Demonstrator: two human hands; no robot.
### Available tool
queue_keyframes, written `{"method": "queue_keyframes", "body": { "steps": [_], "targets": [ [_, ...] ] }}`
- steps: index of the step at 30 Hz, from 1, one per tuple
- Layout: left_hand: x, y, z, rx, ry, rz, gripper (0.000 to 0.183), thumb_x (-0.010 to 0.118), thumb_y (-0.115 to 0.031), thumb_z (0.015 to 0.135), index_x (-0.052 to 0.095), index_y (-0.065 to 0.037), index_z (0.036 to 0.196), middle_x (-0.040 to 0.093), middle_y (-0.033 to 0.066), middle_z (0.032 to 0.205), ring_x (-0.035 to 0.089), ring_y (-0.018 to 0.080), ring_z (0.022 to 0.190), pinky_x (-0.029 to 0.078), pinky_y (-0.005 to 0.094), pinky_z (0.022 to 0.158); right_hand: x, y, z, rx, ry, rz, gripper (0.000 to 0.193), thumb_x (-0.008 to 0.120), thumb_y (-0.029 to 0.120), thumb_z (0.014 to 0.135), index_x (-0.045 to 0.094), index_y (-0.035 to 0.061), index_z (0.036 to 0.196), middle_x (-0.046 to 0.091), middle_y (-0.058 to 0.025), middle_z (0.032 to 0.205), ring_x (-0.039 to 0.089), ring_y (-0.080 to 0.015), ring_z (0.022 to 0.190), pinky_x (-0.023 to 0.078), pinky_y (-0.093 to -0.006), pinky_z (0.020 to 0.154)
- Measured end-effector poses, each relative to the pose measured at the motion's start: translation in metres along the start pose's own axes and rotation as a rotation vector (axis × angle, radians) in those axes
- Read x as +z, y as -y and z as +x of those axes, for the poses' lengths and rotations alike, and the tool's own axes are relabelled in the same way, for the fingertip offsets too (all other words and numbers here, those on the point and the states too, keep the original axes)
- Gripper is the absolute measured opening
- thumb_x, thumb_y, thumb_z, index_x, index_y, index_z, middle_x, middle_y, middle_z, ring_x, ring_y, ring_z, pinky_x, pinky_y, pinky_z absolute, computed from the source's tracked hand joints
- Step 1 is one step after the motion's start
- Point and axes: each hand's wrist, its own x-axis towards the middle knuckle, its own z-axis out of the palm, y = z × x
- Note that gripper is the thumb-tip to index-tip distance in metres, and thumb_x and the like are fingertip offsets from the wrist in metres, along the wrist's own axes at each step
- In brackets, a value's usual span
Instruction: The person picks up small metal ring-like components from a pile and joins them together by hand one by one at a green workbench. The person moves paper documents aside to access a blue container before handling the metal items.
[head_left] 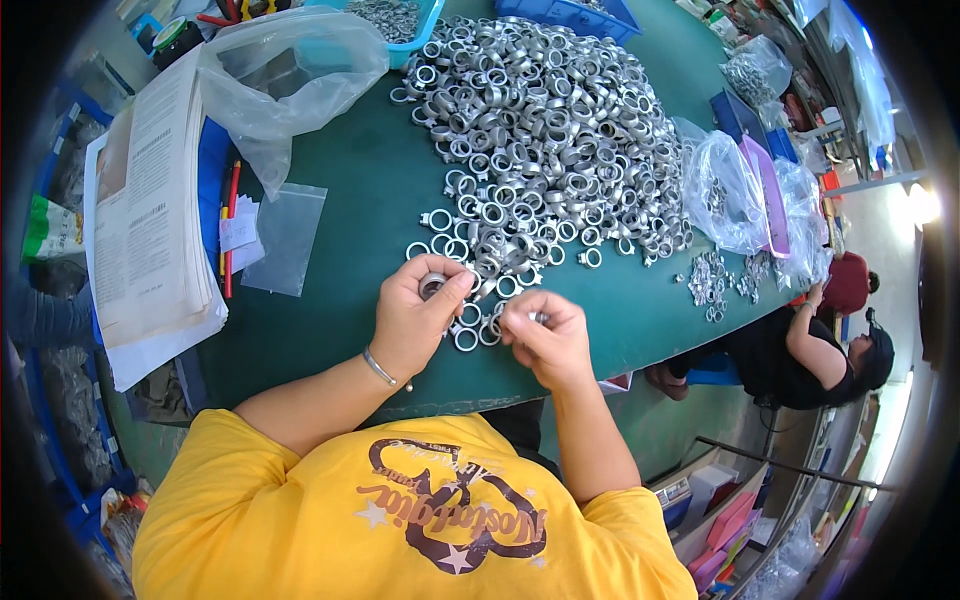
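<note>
A large heap of silver metal rings (560,130), many with a small lug on the side, spreads over the green table in front of me. My left hand (410,312) is closed round one metal ring (431,284), with the thumb pressed along it. Just to its right, my right hand (556,345) is curled into a pinch, slightly smeared by motion. A bit of shiny metal shows at its fingers, too small to name. Several loose rings (466,339) lie between and beyond both hands, at the near end of the heap.
Left are stacked papers (150,210), red and yellow pens (230,235), a flat clear bag (287,240) and a larger plastic bag (300,75). Blue bins (575,15) stand behind the heap. Small metal parts (709,283) lie right, near a pink tray (765,195). Another person (800,360) sits farther right.
</note>
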Motion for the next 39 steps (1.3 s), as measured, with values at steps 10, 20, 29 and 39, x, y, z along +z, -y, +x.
{"method": "queue_keyframes", "body": {
  "steps": [10, 20, 29, 39],
  "targets": [
    [0.0, 0.001, 0.001, 0.033, 0.03, 0.066, 0.011, 0.062, -0.007, 0.085, 0.06, -0.001, 0.094, 0.056, -0.0016, 0.067, 0.047, 0.0026, 0.052, 0.037, 0.0151, 0.046, 0.016, -0.012, 0.036, -0.755, -0.388, -1.001, 0.011, 0.068, 0.004, 0.074, 0.062, 0.0016, 0.083, 0.06, -0.0102, 0.072, 0.059, -0.0207, 0.058, 0.047, -0.0296, 0.052],
    [0.002, 0.002, -0.006, -0.003, 0.136, 0.051, 0.011, 0.066, -0.01, 0.083, 0.062, -0.002, 0.089, 0.058, -0.0012, 0.07, 0.051, 0.0028, 0.058, 0.041, 0.0156, 0.051, 0.022, -0.003, 0.004, -0.09, -0.17, -0.04, 0.009, 0.065, 0.002, 0.081, 0.064, -0.0021, 0.089, 0.061, -0.0027, 0.073, 0.055, -0.0056, 0.058, 0.043, -0.0176, 0.048],
    [0.0, 0.005, -0.006, 0.226, 0.251, 0.294, 0.013, 0.073, -0.002, 0.072, 0.064, -0.001, 0.082, 0.06, 0.0027, 0.082, 0.055, 0.0087, 0.07, 0.045, 0.0205, 0.063, 0.022, -0.01, 0.004, -0.861, -0.34, -0.785, 0.02, 0.063, -0.011, 0.072, 0.062, -0.0006, 0.089, 0.061, -0.01, 0.082, 0.059, -0.0135, 0.064, 0.048, -0.0218, 0.055],
    [0.001, 0.005, -0.006, 0.313, 0.297, 0.343, 0.014, 0.074, 0.0, 0.069, 0.064, -0.003, 0.078, 0.061, 0.0037, 0.082, 0.058, 0.0125, 0.075, 0.046, 0.0233, 0.067, -0.001, -0.01, -0.007, -0.031, -0.003, 0.239, 0.02, 0.058, 0.009, 0.088, 0.061, -0.0035, 0.103, 0.061, -0.0051, 0.077, 0.05, -0.0052, 0.052, 0.035, -0.0166, 0.043]
  ]
}}
